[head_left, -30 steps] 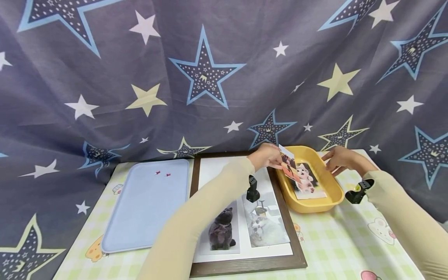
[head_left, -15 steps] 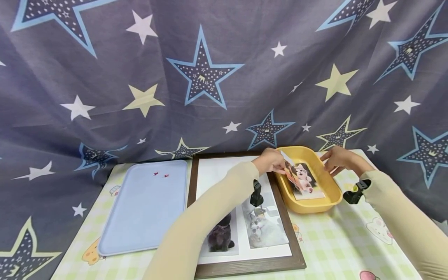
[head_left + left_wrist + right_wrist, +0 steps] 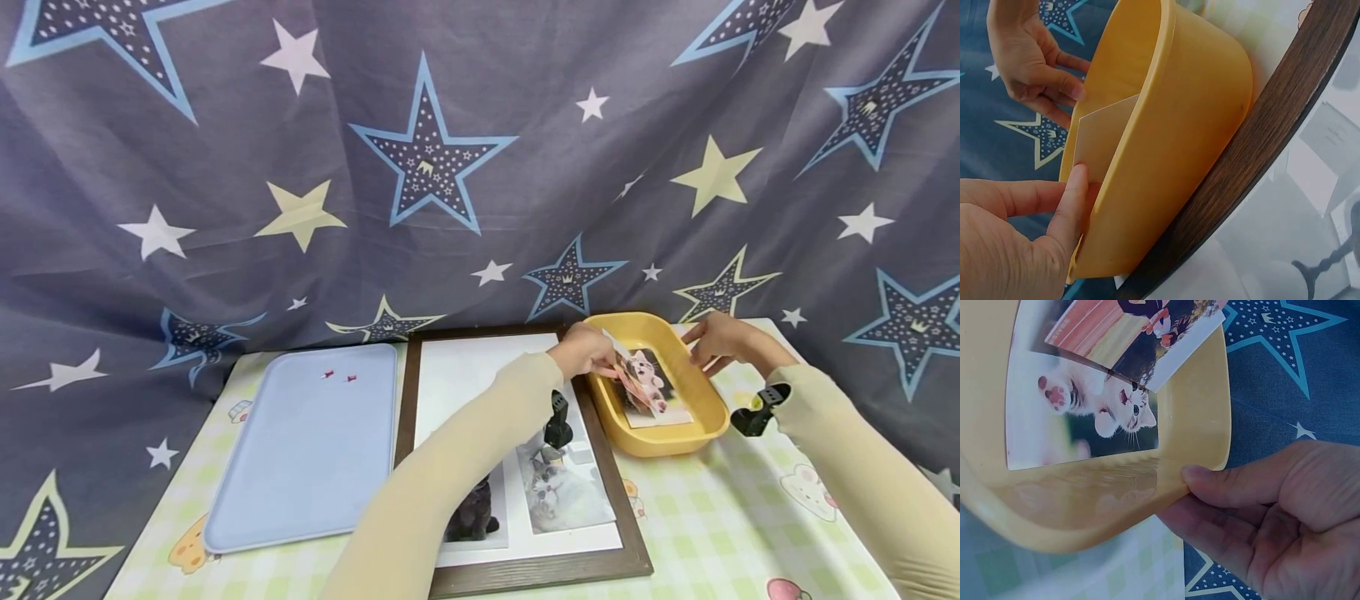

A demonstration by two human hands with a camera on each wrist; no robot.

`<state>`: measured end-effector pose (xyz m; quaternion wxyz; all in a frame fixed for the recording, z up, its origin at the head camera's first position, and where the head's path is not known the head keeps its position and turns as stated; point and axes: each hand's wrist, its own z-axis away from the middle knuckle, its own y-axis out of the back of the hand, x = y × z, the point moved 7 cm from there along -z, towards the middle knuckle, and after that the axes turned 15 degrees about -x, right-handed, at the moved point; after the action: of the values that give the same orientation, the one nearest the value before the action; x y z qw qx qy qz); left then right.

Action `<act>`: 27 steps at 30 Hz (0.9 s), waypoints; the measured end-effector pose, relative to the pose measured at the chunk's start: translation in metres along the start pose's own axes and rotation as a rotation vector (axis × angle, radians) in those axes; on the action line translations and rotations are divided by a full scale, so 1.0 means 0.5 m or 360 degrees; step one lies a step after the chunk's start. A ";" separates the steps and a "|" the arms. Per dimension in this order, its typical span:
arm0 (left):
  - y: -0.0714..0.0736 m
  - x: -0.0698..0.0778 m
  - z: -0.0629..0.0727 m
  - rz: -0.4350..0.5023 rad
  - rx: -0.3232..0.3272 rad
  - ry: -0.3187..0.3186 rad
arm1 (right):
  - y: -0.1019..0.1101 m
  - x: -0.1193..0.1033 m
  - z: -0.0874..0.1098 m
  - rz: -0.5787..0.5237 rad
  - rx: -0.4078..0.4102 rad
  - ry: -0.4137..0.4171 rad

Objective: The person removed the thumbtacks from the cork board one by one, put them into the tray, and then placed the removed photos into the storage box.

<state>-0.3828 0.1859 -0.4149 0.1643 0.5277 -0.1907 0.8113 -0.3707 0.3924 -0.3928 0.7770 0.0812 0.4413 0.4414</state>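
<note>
My left hand [image 3: 583,350] pinches a photo [image 3: 1125,337] with reddish-orange stripes between thumb and fingers. In the left wrist view, the photo's plain pale back [image 3: 1107,134] shows, tilted inside a yellow plastic tub [image 3: 667,446]. Beneath it on the tub's floor lies a photo of a kitten [image 3: 1075,419], its upper part covered by the held one. On the far side, my right hand [image 3: 729,343] grips the tub's rim, thumb on top and fingers outside.
Left of the tub lies a brown-framed white board [image 3: 543,575] bearing a dark cat photo [image 3: 472,512] and a white cat photo [image 3: 566,496], partly hidden by my left arm. A light blue tray [image 3: 300,458] with red pushpins [image 3: 327,374] stands farther left. A starry curtain [image 3: 450,275] hangs behind.
My left hand has moved slightly right and down, lowering the striped photo deeper into the tub, over the kitten photo. The right hand keeps its hold on the rim.
</note>
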 end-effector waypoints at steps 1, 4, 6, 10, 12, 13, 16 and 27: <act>-0.001 -0.001 0.000 0.0002 0.0020 -0.0002 | 0.000 0.000 0.000 0.0000 0.0003 0.0007; -0.003 -0.004 -0.003 0.0015 0.0070 0.0009 | 0.000 0.000 -0.001 0.0003 0.0006 0.0026; -0.005 -0.006 -0.006 0.0020 0.0087 0.0021 | 0.000 0.001 -0.001 -0.0004 0.0004 0.0026; -0.007 -0.007 -0.009 0.0004 0.0140 0.0085 | 0.001 0.003 -0.002 0.0003 0.0001 0.0028; -0.007 -0.012 -0.021 -0.0003 0.0172 0.0117 | 0.002 0.003 -0.002 0.0008 -0.0001 0.0032; -0.006 -0.016 -0.030 -0.0004 0.0189 0.0133 | 0.002 0.003 -0.002 0.0009 0.0000 0.0035; -0.004 -0.037 -0.080 0.0008 0.0180 0.0146 | 0.002 0.002 -0.003 0.0012 0.0000 0.0040; -0.034 -0.003 0.002 -0.0016 0.0050 0.0102 | 0.002 0.001 -0.001 0.0020 0.0012 0.0028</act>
<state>-0.3734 0.2001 -0.4138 0.1662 0.5049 -0.1700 0.8298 -0.3714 0.3931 -0.3927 0.7700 0.0829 0.4493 0.4454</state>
